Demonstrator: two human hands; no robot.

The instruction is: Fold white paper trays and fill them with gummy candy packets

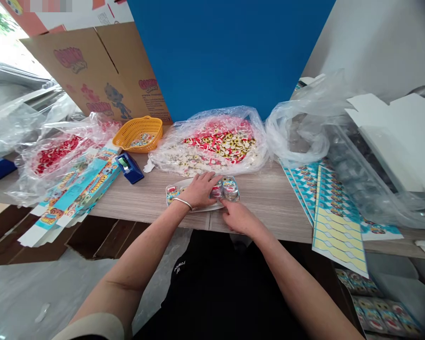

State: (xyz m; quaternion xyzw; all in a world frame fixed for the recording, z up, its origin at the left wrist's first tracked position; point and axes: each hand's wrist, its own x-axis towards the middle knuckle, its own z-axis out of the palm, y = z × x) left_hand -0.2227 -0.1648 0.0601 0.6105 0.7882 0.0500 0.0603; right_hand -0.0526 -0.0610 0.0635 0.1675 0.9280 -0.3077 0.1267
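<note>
Small clear packs (230, 187) with colourful labels and round sweets inside stand in a row on the table, over a pale oval tray or sheet (186, 183). My left hand (200, 190), a bracelet at its wrist, lies across the middle of the row with fingers stretched out, covering some packs. At the row's right end, my right hand (240, 216) touches the near side of a pack with its extended index finger; its other fingers are curled. At the left end, another labelled pack (172, 192) shows uncovered.
Behind the row lies a clear bag of red and cream sweets (216, 141). A yellow basket (138, 134), a blue tape dispenser (129, 168) and flat printed cartons (80, 189) are on the left. Label sheets (338, 222) and a clear plastic tub (371, 174) occupy the right.
</note>
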